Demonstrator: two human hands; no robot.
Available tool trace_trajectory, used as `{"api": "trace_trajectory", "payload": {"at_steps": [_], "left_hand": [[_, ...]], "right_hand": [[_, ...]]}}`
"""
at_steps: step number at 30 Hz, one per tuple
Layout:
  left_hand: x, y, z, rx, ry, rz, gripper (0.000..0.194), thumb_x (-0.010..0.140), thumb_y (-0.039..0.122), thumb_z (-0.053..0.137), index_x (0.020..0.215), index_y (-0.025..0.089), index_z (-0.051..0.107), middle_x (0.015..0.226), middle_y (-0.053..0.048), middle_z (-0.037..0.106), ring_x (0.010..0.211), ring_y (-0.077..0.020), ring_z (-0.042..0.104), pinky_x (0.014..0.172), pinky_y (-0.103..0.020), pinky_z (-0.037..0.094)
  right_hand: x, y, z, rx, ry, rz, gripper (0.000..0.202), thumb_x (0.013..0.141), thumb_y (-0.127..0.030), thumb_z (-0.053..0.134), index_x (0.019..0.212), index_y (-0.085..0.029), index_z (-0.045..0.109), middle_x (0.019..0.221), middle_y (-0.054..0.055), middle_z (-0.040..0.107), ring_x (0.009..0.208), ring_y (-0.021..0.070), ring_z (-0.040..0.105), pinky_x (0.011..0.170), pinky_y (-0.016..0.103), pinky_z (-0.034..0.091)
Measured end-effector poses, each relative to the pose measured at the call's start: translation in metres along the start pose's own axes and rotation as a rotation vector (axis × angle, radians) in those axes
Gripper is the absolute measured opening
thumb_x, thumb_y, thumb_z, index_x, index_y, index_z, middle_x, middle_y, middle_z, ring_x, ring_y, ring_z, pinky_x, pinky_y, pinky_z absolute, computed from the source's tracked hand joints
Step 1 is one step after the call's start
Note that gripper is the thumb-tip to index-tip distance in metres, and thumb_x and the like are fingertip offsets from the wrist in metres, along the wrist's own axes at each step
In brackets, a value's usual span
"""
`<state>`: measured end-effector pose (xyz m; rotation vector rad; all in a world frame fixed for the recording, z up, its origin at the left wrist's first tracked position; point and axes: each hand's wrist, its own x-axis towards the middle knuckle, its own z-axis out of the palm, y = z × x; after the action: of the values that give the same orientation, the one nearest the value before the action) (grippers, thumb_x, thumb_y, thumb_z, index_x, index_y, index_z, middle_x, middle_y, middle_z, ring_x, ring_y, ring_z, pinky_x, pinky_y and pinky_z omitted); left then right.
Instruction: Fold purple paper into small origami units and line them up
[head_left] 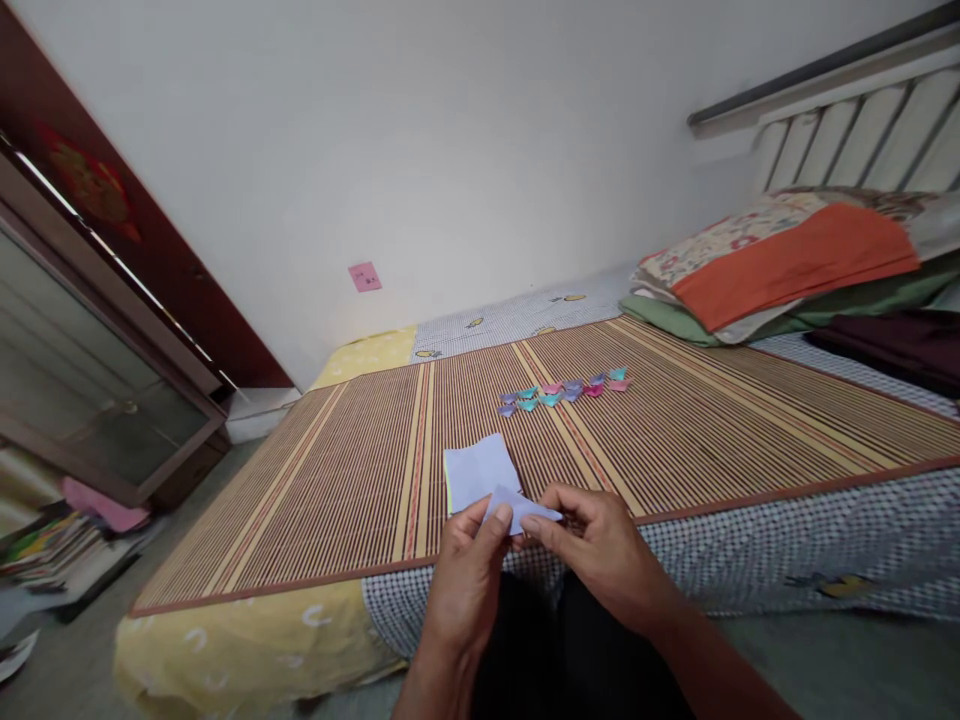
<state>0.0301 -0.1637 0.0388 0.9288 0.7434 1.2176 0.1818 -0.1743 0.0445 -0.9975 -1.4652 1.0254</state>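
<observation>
Between both hands is a small folded piece of lavender paper (511,505), pointed at its right end. My left hand (472,555) pinches its left side, thumb on top. My right hand (592,535) grips the right part, with its thumb pressed on the paper and its fingers partly hidden behind. Just beyond my hands lies a pad of lavender square sheets (478,470) on the striped mat. Farther off, several small folded paper pieces (572,390) in purple, teal and pink stand in two rows.
A striped bamboo mat (337,500) covers the bed, over a checked and yellow sheet (255,640). Folded bedding (810,265) is stacked at the back right, near a radiator (870,130). A glass-fronted cabinet (90,370) and a pile of books (52,550) stand at the left.
</observation>
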Motion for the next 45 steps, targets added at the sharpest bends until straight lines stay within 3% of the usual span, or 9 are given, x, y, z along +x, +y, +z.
{"api": "trace_trajectory", "payload": {"at_steps": [4, 8, 14, 19, 25, 29, 35, 45], "left_hand": [[0.002, 0.003, -0.001, -0.006, -0.019, -0.010, 0.028, 0.080, 0.038, 0.083, 0.075, 0.012, 0.076, 0.065, -0.001, 0.060, 0.064, -0.0119, 0.049, 0.065, -0.024, 0.041], [0.002, 0.007, -0.001, 0.039, -0.008, -0.018, 0.032, 0.077, 0.041, 0.084, 0.070, 0.011, 0.074, 0.063, -0.002, 0.059, 0.063, -0.0121, 0.048, 0.062, -0.023, 0.040], [-0.001, 0.008, -0.001, 0.080, -0.035, 0.016, 0.031, 0.084, 0.041, 0.079, 0.076, 0.011, 0.076, 0.064, -0.003, 0.061, 0.064, -0.0125, 0.049, 0.064, -0.023, 0.041], [-0.002, 0.004, 0.000, 0.144, -0.030, 0.089, 0.030, 0.091, 0.039, 0.072, 0.076, 0.013, 0.072, 0.071, -0.002, 0.059, 0.069, -0.0134, 0.048, 0.069, -0.024, 0.042], [-0.004, 0.004, -0.003, 0.318, -0.074, 0.165, 0.031, 0.099, 0.037, 0.062, 0.079, 0.015, 0.072, 0.077, -0.003, 0.058, 0.074, -0.0155, 0.051, 0.073, -0.027, 0.042], [-0.004, 0.008, -0.004, 0.307, -0.132, 0.165, 0.031, 0.100, 0.035, 0.061, 0.077, 0.015, 0.071, 0.076, -0.002, 0.058, 0.074, -0.0155, 0.053, 0.074, -0.027, 0.043], [-0.003, 0.005, -0.008, 0.229, -0.153, 0.114, 0.026, 0.098, 0.034, 0.064, 0.086, 0.014, 0.076, 0.071, -0.001, 0.059, 0.068, -0.0131, 0.052, 0.070, -0.025, 0.042], [-0.005, 0.009, -0.007, 0.306, -0.148, 0.096, 0.029, 0.096, 0.037, 0.066, 0.080, 0.014, 0.073, 0.069, -0.001, 0.061, 0.064, -0.0118, 0.053, 0.065, -0.023, 0.043]], "right_hand": [[-0.005, 0.003, -0.004, -0.140, 0.048, -0.042, 0.012, 0.088, -0.029, 0.071, 0.081, -0.020, 0.068, 0.073, 0.000, 0.069, 0.065, 0.0158, 0.061, 0.058, 0.025, 0.047], [-0.009, 0.008, -0.008, -0.241, 0.149, -0.215, 0.004, 0.088, -0.021, 0.070, 0.089, -0.022, 0.067, 0.082, 0.001, 0.067, 0.071, 0.0163, 0.062, 0.064, 0.026, 0.051], [-0.011, 0.018, -0.010, -0.336, 0.214, -0.381, 0.012, 0.092, -0.012, 0.066, 0.093, -0.024, 0.064, 0.086, 0.001, 0.068, 0.073, 0.0166, 0.065, 0.065, 0.026, 0.053], [-0.009, 0.017, -0.007, -0.412, 0.245, -0.606, 0.017, 0.096, -0.006, 0.061, 0.097, -0.023, 0.064, 0.094, 0.005, 0.068, 0.095, 0.0200, 0.067, 0.085, 0.031, 0.053], [-0.009, 0.015, -0.009, -0.306, 0.183, -0.479, 0.018, 0.093, -0.007, 0.064, 0.084, -0.023, 0.063, 0.090, 0.002, 0.067, 0.089, 0.0190, 0.067, 0.080, 0.030, 0.052], [-0.011, 0.009, -0.013, -0.184, 0.106, -0.293, 0.017, 0.092, -0.012, 0.065, 0.079, -0.023, 0.065, 0.079, -0.001, 0.067, 0.076, 0.0162, 0.066, 0.070, 0.026, 0.051], [-0.013, -0.003, -0.008, -0.020, 0.095, -0.066, 0.016, 0.091, -0.024, 0.067, 0.075, -0.020, 0.065, 0.075, 0.001, 0.067, 0.071, 0.0161, 0.065, 0.066, 0.026, 0.051], [-0.011, 0.003, -0.004, 0.044, 0.158, 0.029, 0.013, 0.085, -0.029, 0.068, 0.082, -0.021, 0.059, 0.076, 0.001, 0.064, 0.071, 0.0177, 0.066, 0.066, 0.029, 0.053]]}}
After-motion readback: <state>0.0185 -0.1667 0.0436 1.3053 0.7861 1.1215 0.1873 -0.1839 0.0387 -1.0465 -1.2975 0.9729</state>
